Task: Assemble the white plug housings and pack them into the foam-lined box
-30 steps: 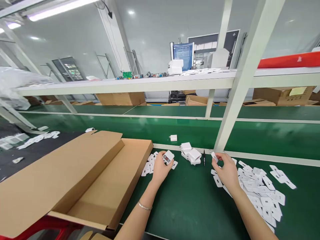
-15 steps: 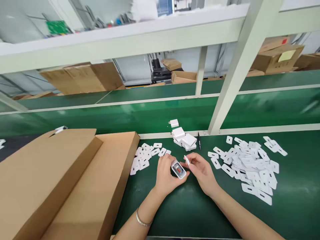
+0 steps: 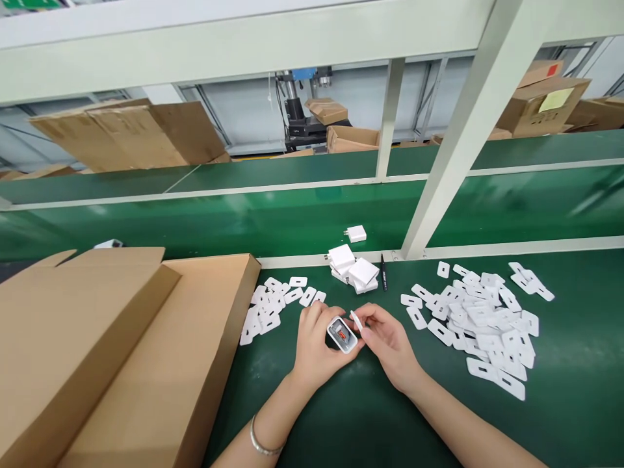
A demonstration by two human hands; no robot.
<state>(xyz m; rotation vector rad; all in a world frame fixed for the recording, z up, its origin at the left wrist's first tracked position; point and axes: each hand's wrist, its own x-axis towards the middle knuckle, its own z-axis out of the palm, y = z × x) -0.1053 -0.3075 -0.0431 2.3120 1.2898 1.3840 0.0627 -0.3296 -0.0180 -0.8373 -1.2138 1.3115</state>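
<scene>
My left hand (image 3: pixel 314 346) grips a small white charger block (image 3: pixel 341 334) with its port face, showing an orange socket, turned up toward me. My right hand (image 3: pixel 387 342) pinches a small white flat tab (image 3: pixel 357 320) just right of the block, almost touching its edge. Both hands hover low over the green table (image 3: pixel 370 416). A heap of the same white tabs (image 3: pixel 482 318) lies to the right. A smaller heap of tabs (image 3: pixel 273 302) lies to the left. A few white charger blocks (image 3: pixel 353 268) are stacked just beyond my hands.
An open brown cardboard box (image 3: pixel 121 351) fills the left side. A black pen (image 3: pixel 383 279) lies beside the stacked blocks, and a lone charger (image 3: pixel 356 233) sits on the green conveyor belt (image 3: pixel 244 221). A slanted white frame post (image 3: pixel 455 143) rises at right; cartons stand behind.
My right hand picked a tab from the right heap and carried it left to the block in my left hand. My view tilted down, and both hands came closer to me.
</scene>
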